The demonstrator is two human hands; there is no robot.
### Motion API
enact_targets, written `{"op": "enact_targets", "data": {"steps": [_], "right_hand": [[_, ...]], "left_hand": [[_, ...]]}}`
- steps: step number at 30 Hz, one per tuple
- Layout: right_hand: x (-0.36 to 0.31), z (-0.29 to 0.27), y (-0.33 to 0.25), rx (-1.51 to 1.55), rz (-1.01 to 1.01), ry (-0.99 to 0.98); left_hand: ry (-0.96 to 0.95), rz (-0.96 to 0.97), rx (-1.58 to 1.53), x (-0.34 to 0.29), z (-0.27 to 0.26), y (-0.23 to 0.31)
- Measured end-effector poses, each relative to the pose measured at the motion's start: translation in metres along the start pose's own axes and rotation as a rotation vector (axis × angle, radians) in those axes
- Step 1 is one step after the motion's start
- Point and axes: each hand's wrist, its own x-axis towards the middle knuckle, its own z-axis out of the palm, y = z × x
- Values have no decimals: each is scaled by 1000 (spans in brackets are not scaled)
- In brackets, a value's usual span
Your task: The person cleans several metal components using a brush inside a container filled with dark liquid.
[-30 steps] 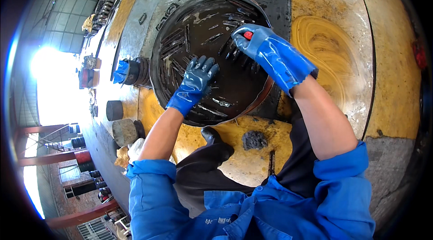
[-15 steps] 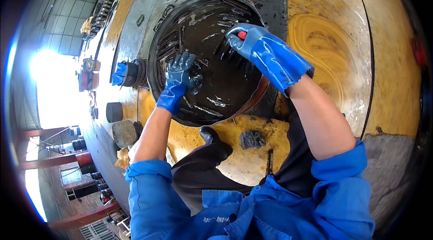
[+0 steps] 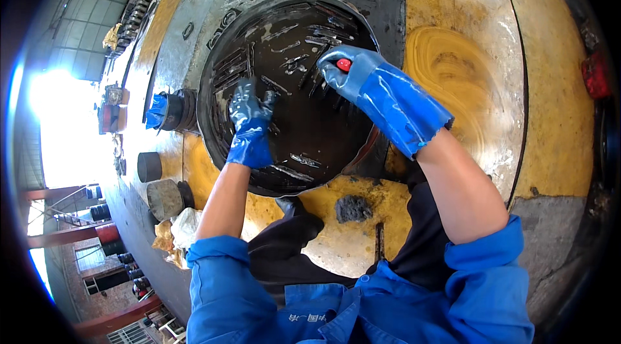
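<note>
A wide round dark basin [image 3: 203, 108] stands in front of me, holding dark liquid [image 3: 309, 127] with several thin dark strips [image 3: 228, 72] in it. Both my hands wear long blue rubber gloves. Over the basin's left part, my left hand [image 3: 251, 111] is wet and shiny, its fingers stretched out and thumb apart, nothing in it. At the right side, above the liquid, my right hand [image 3: 356, 72] is closed around a tool's handle with a red end [image 3: 343, 64]. The glove hides the rest of that tool, so its kind does not show.
A dark fibrous clump [image 3: 353, 209] lies on the yellow-stained floor between my legs. Left of the basin stand a dark container with blue gloves [image 3: 156, 111] and short grey cylinders [image 3: 165, 199]. A white bag [image 3: 187, 226] lies near my left forearm. Something red [image 3: 596, 75] is at the far right.
My left hand has lifted a little and shifted slightly across the basin, its thumb now apart from the strips. My right hand keeps its hold on the red-ended handle. The view has shifted slightly.
</note>
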Motion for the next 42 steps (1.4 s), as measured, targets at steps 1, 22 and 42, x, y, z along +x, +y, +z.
{"op": "enact_targets", "data": {"steps": [1,22,42], "right_hand": [[2,2,1,-2,11,-7],[7,3,20,-11,-14,29],[1,-17,23,17,4,62]], "left_hand": [[-21,75,50,-10,1,12],[-122,366,166,-38,-27,38],[-1187,525,455,-51,-25,127]]}}
